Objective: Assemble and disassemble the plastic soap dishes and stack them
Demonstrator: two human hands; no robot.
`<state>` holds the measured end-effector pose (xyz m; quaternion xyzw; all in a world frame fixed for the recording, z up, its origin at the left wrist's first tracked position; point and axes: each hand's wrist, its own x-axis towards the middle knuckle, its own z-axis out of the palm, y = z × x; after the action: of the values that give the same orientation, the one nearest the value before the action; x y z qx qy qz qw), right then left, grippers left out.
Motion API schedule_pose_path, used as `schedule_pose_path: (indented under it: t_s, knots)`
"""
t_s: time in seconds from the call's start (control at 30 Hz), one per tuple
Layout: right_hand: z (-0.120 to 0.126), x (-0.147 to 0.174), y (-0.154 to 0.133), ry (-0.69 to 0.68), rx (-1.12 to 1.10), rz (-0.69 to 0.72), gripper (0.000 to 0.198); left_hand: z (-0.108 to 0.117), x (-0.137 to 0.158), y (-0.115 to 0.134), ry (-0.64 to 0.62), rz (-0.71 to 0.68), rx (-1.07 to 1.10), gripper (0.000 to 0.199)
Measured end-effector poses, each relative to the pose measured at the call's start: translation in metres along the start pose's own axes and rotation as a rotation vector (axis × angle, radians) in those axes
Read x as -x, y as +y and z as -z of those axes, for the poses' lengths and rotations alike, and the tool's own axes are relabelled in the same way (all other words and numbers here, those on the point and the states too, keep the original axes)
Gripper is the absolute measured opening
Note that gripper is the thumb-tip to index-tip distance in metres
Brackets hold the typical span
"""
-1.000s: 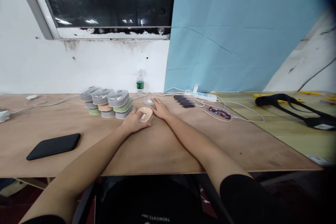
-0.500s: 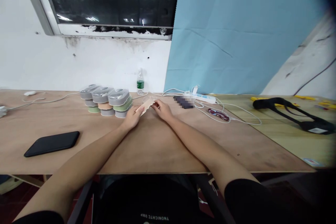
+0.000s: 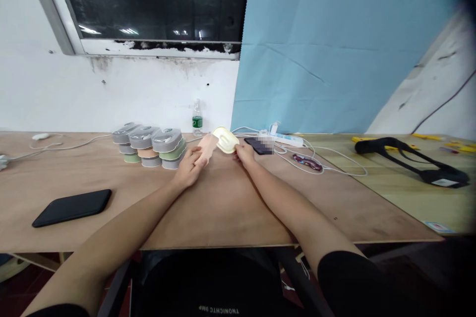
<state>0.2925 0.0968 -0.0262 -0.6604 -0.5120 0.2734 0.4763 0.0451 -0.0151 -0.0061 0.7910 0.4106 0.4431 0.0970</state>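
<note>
My left hand (image 3: 190,167) is closed on a peach-coloured box body (image 3: 208,146), tilted up on its side above the table. In my right hand (image 3: 243,154) is a pale yellow lid-like piece (image 3: 225,139) with rounded corners and a raised rim, gripped by its right edge. The two pieces are close together at their upper ends; whether they touch I cannot tell. Just left of my left hand stand stacked small boxes (image 3: 167,139) with translucent grey lids and grey, green and peach bodies.
A clear bottle with a green label (image 3: 197,122) stands near the wall. To the right lie a phone (image 3: 256,145), a power strip (image 3: 288,139), white cables and a dark red patterned object (image 3: 307,162). A black flat case (image 3: 72,207) lies left; a black strap-like frame (image 3: 412,161) lies far right.
My hands have moved apart. The pale yellow piece now shows apart from the peach box, in my right hand, which has shifted right. The peach box is turned more upright.
</note>
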Motion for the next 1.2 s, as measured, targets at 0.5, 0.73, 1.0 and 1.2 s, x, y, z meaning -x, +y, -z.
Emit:
schedule_pose_path:
  t_s: [0.5,0.73,1.0,1.2]
  knots:
    - [0.002,-0.005,-0.002,0.158,-0.190,-0.172,0.028,0.004,0.005,0.012,-0.247,-0.115,-0.120,0.046]
    - [0.008,0.001,0.004,0.142,0.461,0.251,0.030,0.006,0.004,0.013,-0.278,-0.003,-0.091,0.046]
    - [0.009,0.000,0.006,0.014,0.730,0.258,0.022,0.004,0.005,0.012,-0.298,-0.003,-0.099,0.045]
    - [0.022,-0.011,0.011,0.069,0.681,0.151,0.023,0.002,0.005,0.010,-0.298,0.024,-0.106,0.045]
